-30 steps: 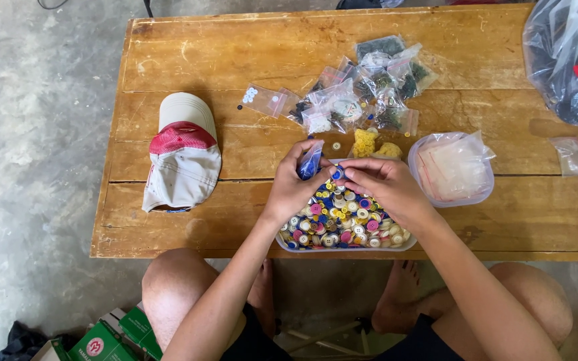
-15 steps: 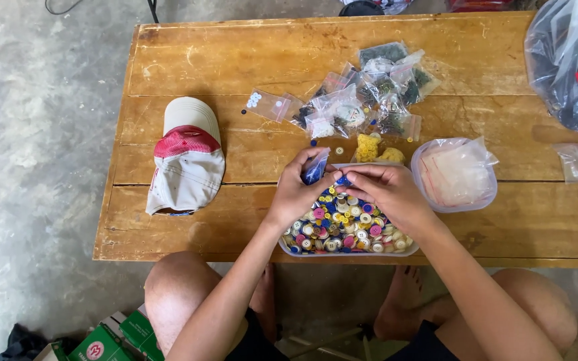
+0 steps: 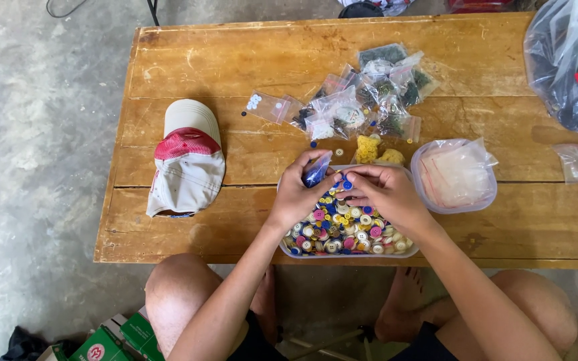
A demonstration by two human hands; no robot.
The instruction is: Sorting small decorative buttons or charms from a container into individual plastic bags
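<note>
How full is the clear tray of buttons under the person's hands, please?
Nearly full: the clear tray holds mixed coloured buttons heaped to its rim, wherever both hands leave it visible.

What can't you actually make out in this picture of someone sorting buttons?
Head view only:
- Tray of buttons: its far half is covered by the left hand and right hand.
- Small blue bag in the left hand: contents too small to tell.
- Dark plastic bag: cut off by the right edge.
- Green boxes: cut off by the bottom edge.
- Heap of small clear bags: contents too small to tell.
</note>
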